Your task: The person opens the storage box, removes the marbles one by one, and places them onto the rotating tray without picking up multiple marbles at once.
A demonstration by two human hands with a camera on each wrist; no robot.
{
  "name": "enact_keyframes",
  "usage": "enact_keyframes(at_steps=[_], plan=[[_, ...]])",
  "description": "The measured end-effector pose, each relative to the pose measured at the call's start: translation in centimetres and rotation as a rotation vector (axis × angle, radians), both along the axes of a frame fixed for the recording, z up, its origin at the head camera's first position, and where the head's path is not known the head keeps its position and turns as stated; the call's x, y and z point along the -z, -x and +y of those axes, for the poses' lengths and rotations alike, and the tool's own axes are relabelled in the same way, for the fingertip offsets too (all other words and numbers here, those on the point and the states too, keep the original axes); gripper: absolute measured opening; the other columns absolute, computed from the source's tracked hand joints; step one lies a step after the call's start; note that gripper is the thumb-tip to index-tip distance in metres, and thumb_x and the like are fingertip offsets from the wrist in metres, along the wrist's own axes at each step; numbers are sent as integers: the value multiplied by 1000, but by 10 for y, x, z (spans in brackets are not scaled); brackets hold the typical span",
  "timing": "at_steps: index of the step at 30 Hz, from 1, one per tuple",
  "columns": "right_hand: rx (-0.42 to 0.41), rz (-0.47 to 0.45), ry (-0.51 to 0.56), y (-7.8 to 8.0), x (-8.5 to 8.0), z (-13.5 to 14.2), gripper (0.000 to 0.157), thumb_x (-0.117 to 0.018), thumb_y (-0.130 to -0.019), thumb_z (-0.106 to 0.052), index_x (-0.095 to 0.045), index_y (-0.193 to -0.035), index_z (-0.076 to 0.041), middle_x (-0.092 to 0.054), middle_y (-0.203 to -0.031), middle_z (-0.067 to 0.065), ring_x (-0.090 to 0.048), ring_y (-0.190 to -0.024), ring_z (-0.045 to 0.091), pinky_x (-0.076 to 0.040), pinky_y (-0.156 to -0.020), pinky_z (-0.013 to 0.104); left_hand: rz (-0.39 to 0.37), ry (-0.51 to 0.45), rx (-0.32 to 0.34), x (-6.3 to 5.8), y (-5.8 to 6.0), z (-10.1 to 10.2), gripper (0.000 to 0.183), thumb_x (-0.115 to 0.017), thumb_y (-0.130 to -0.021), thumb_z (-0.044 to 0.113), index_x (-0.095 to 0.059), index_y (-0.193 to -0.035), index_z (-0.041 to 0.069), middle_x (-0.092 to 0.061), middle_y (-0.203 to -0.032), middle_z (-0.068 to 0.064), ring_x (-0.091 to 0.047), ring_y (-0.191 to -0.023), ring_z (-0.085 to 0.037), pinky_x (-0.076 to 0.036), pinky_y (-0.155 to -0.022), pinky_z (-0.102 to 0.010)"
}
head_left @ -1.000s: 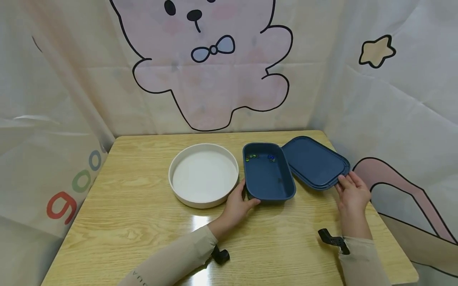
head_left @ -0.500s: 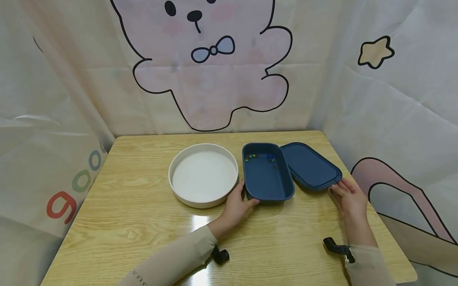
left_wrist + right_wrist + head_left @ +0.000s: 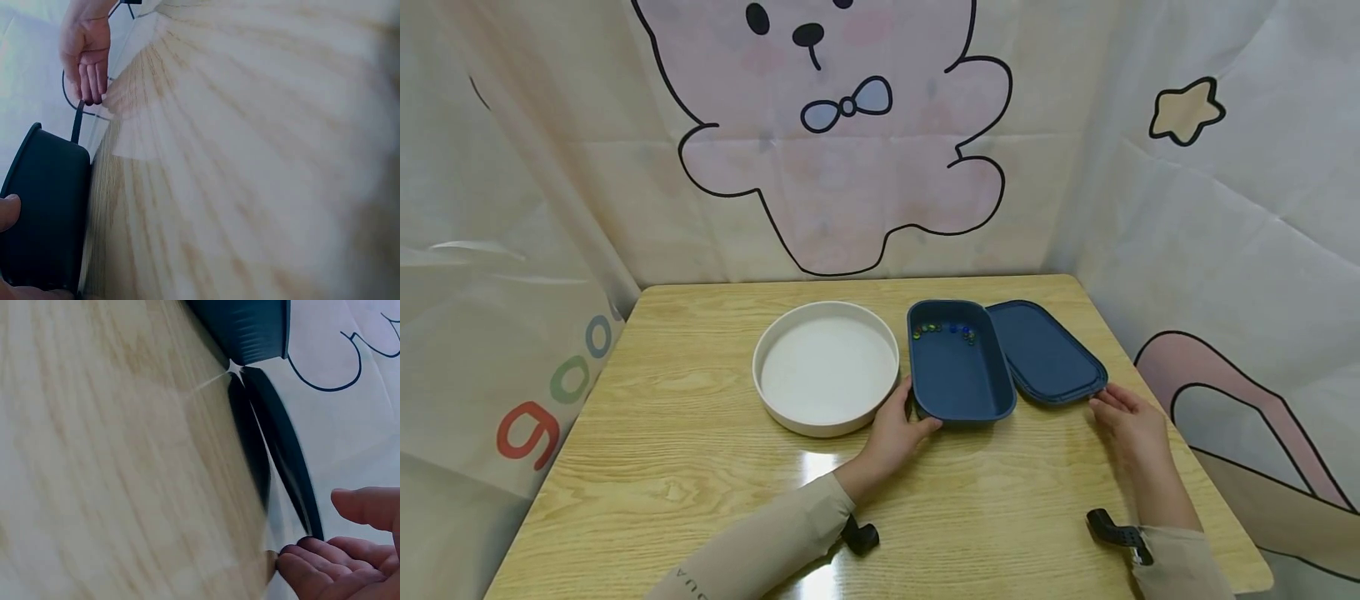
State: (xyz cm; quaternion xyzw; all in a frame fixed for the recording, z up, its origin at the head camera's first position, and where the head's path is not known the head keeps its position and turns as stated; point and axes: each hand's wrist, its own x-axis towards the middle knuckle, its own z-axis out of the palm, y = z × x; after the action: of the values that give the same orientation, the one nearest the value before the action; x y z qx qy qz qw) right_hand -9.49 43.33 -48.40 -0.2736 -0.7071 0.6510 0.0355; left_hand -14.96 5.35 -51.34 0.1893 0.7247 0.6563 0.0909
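Note:
A dark blue rectangular box (image 3: pixel 962 375) stands on the table with small green and blue glass marbles (image 3: pixel 927 328) at its far end. My left hand (image 3: pixel 893 432) holds its near left corner, thumb (image 3: pixel 9 212) against the near wall and fingers at the left side. To the right is the matching blue lid (image 3: pixel 1047 354), its far left part close by the box. My right hand (image 3: pixel 1135 423) touches the lid's near right edge. In the right wrist view, the fingers (image 3: pixel 319 565) lie straight under the lid's raised edge (image 3: pixel 284 450), with the thumb apart from it.
A round white tray (image 3: pixel 826 367) stands left of the box, right beside my left hand. The wooden table (image 3: pixel 647 467) ends at a printed cloth backdrop (image 3: pixel 880 200) behind and at both sides.
My right hand has lowered the lid and drawn it slightly left and nearer; its thumb has come off the lid. Some blue marbles shifted in the box. My left hand stays put.

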Motion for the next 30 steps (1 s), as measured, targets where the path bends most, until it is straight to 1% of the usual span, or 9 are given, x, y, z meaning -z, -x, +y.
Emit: enact_keyframes(at_steps=[3, 7, 10, 12, 16, 18, 20, 25, 30], plan=[[-82, -28, -108, -3, -3, 2, 79, -71, -99, -20, -26, -160, 2, -63, -116, -17, -60, -89, -17, -54, -81, 10, -1, -4, -4, -1, 0, 0, 84, -77, -89, 2, -33, -160, 11, -39, -162, -14, -30, -154, -27, -32, -123, -43], [-152, -32, -139, -7, -8, 4, 77, -68, -101, -28, -30, -159, 5, -59, -121, -17, -63, -92, -15, -55, -85, 13, -9, 3, -14, -2, -1, 0, 84, -78, -88, 3, -34, -160, 7, -40, -162, -15, -30, -154, -28, -31, -122, -45], [-178, 1, -85, -10, -10, 5, 74, -67, -101, -29, -33, -158, 4, -59, -111, -26, -65, -95, -12, -55, -86, 13, -15, 19, -20, -3, -2, -1, 85, -79, -88, 6, -33, -159, 4, -40, -162, -15, -29, -154, -28, -31, -123, -47], [-182, 41, -37, -11, -10, 4, 65, -67, -101, -26, -40, -155, -1, -62, -107, -29, -66, -96, -11, -55, -86, 13, -25, 39, -24, -4, -3, -1, 85, -79, -89, 8, -33, -160, 4, -39, -162, -13, -29, -154, -27, -31, -123, -46], [-171, 148, 42, -11, -12, -1, 37, -67, -101, -21, -60, -138, -17, -67, -106, -26, -66, -98, -9, -55, -86, 12, -51, 91, -22, -4, -9, -5, 88, -78, -91, 12, -27, -162, 3, -33, -166, -12, -27, -154, -26, -31, -123, -47], [-162, 188, 49, -10, -15, -7, 32, -67, -101, -21, -62, -133, -19, -68, -109, -24, -66, -100, -9, -54, -85, 11, -66, 100, -12, -3, -11, -8, 89, -77, -92, 12, -24, -163, 3, -29, -167, -12, -26, -155, -25, -31, -123, -47], [-159, 225, 38, -9, -20, -14, 34, -67, -101, -22, -62, -134, -17, -68, -112, -22, -66, -101, -10, -53, -86, 10, -77, 83, 1, -4, -12, -8, 89, -76, -93, 12, -21, -163, 2, -27, -168, -13, -25, -155, -26, -31, -122, -47], [-188, 333, 41, -2, -35, -31, 45, -65, -102, -18, -55, -143, -2, -69, -116, -16, -67, -105, -6, -53, -87, 9, -96, 32, 15, -10, -12, -10, 87, -75, -94, 10, -22, -162, 1, -31, -165, -17, -31, -152, -31, -34, -120, -51], [-231, 419, 67, 7, -43, -46, 44, -64, -102, -10, -55, -143, 3, -70, -119, -10, -68, -109, -1, -53, -91, 12, -92, 63, 1, -19, -12, -14, 89, -76, -93, 11, -21, -163, 2, -28, -167, -17, -29, -153, -30, -33, -121, -48]])
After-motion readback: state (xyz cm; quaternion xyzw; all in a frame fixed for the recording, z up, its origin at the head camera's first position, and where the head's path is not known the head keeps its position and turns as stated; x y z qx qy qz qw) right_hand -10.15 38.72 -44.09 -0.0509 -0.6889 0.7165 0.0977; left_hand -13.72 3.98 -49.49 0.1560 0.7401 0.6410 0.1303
